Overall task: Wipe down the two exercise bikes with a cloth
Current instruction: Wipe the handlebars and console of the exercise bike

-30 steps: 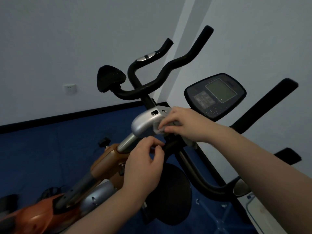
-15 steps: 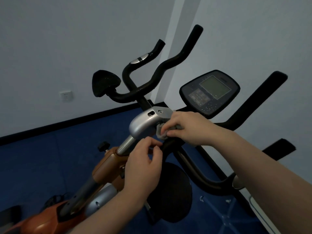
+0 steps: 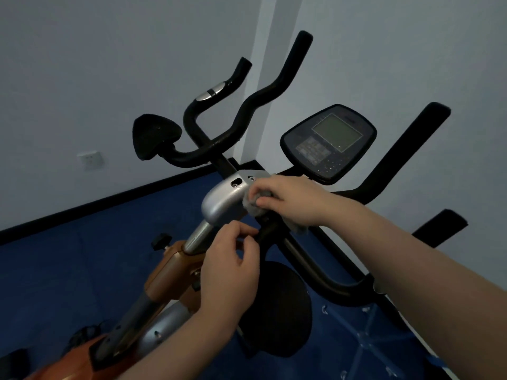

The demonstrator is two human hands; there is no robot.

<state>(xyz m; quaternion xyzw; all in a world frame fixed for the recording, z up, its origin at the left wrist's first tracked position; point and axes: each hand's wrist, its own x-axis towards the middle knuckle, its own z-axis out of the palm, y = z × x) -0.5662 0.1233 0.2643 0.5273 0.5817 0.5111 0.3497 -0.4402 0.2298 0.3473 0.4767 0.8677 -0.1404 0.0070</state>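
An orange exercise bike (image 3: 170, 270) stands in front of me, with a silver bracket (image 3: 222, 201) atop its steel post and black handlebars (image 3: 219, 144) above. My right hand (image 3: 290, 201) grips a grey cloth (image 3: 251, 205) and presses it against the bracket's right side. Just below the bracket, my left hand (image 3: 233, 259) curls its fingers round the black handlebar stem. A second bike's console (image 3: 329, 141) and black handlebars (image 3: 406, 152) rise behind my right hand, by the right wall.
Blue mat flooring (image 3: 82, 264) covers the ground. White walls meet in a corner behind the bikes, with a wall socket (image 3: 90, 159) at the left. A black round pad (image 3: 282, 308) sits below my hands. A black knob (image 3: 162, 240) sticks out of the orange frame.
My right hand has shifted the cloth slightly along the bracket's right side. My left hand has kept its hold below the bracket. The view has tilted a little.
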